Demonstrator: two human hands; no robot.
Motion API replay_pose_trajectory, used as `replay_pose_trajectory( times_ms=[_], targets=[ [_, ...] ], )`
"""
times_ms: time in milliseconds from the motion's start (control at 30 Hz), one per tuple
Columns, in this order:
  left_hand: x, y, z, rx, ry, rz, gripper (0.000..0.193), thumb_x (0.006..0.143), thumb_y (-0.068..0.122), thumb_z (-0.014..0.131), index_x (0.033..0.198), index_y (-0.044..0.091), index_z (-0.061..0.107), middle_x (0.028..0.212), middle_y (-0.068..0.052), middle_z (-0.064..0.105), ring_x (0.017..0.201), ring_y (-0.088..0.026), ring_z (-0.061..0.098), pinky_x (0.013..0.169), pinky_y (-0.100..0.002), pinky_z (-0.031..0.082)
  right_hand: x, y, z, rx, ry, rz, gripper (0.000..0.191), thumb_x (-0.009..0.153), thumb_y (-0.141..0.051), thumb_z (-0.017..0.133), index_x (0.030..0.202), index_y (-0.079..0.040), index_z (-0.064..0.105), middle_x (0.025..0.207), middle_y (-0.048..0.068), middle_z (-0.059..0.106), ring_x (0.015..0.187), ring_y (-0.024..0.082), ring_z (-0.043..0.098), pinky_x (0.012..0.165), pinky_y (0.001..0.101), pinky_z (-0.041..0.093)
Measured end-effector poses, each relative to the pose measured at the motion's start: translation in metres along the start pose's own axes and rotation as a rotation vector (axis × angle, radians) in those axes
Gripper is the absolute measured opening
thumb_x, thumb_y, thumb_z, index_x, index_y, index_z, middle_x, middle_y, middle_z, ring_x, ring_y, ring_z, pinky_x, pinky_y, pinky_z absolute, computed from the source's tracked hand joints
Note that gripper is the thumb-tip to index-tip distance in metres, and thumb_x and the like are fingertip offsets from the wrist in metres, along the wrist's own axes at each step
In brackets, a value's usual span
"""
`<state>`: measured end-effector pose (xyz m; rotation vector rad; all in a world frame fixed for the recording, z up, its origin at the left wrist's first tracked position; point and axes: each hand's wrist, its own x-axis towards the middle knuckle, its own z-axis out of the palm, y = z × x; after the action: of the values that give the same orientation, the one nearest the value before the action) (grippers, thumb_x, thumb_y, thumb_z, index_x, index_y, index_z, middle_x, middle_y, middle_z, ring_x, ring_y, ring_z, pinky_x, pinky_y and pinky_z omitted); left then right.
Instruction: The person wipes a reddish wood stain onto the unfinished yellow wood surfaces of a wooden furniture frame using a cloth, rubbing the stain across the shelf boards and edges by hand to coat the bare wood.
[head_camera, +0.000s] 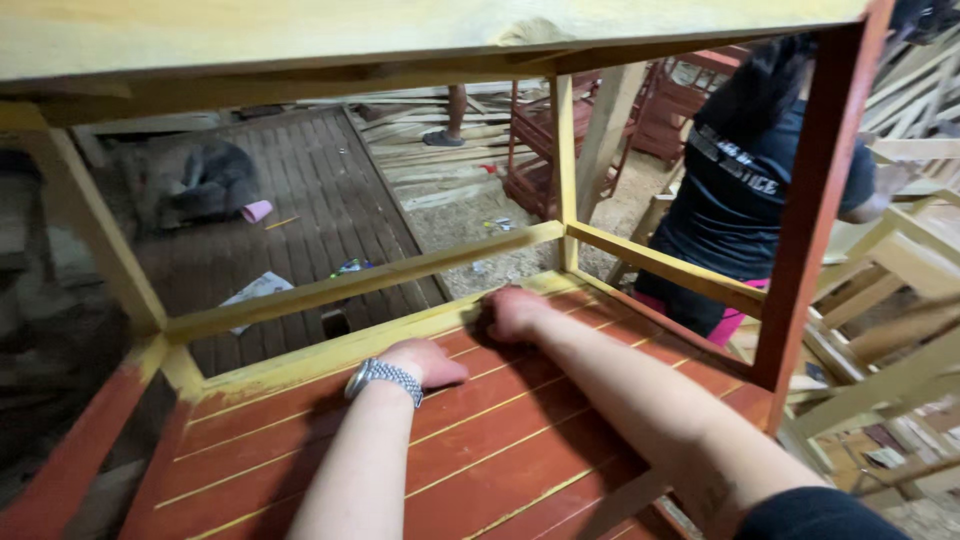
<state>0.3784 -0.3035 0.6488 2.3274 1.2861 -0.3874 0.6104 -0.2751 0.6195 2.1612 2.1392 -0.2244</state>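
Hands on the lower shelf (500, 440) of a wooden furniture frame, seen from above. Left hand (425, 362) resting near the shelf's far edge, wrist ringed by a metal watch (384, 378); fingers curled under and pressed against the boards, grasping nothing that shows. Right hand (515, 312) farther back, beside the yellow rear rail (350, 345), balled into a loose fist, knuckles on the wood; nothing visible in its grip. Shelf built of reddish-brown slats with thin yellow lines in the seams. Yellow crossbar (360, 282) just above the rear rail, joined to yellow posts at left (95, 235) and centre (565, 170). Red-brown post (815, 200) upright at the right corner. Pale yellow top panel (300, 40) overhead, spanning the frame.

Beyond the frame: dark ribbed flooring (310, 200) carrying a small pink cup (256, 211) lying on its side, a flat white sheet of paper (255, 292) and a crumpled green-and-blue wrapper (350, 267). Loose planks (440, 165) heaped on sandy ground farther off, a sandalled foot (445, 135) standing among them. Second person (750, 190) at right in a dark shirt with pale lettering across the back, close beside the frame. Unpainted chair frames (890, 330) stacked at the far right.
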Motion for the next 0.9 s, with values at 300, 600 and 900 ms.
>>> replay_pose_trajectory(
  times_ms=[300, 600, 900],
  targets=[
    [0.021, -0.009, 0.015, -0.020, 0.032, 0.048, 0.069, 0.089, 0.055, 0.050, 0.147, 0.019, 0.056, 0.158, -0.007, 0.047, 0.145, -0.029, 0.045, 0.121, -0.039, 0.036, 0.002, 0.122, -0.013, 0.032, 0.072, 0.281, 0.048, 0.073, -0.037, 0.075, 0.119, -0.022, 0.072, 0.115, 0.012, 0.074, 0.106, 0.029, 0.072, 0.093, 0.0416, 0.058],
    [0.032, -0.014, 0.020, 0.026, 0.004, 0.075, 0.067, 0.088, 0.058, 0.049, 0.140, 0.018, 0.064, 0.154, -0.009, 0.053, 0.142, -0.029, 0.050, 0.118, -0.040, 0.039, -0.023, -0.004, -0.028, -0.099, -0.055, 0.205, 0.044, 0.081, -0.043, 0.071, 0.109, -0.010, 0.077, 0.112, 0.016, 0.075, 0.103, 0.029, 0.074, 0.090, 0.0414, 0.059],
    [0.041, -0.023, 0.029, 0.019, 0.036, 0.066, 0.070, 0.088, 0.057, 0.051, 0.147, 0.020, 0.056, 0.158, -0.006, 0.046, 0.145, -0.027, 0.045, 0.121, -0.038, 0.035, -0.053, -0.016, -0.024, -0.053, -0.027, 0.013, 0.037, 0.094, -0.050, 0.057, 0.108, -0.024, 0.080, 0.109, 0.013, 0.076, 0.101, 0.032, 0.073, 0.091, 0.0433, 0.057]
  ],
)
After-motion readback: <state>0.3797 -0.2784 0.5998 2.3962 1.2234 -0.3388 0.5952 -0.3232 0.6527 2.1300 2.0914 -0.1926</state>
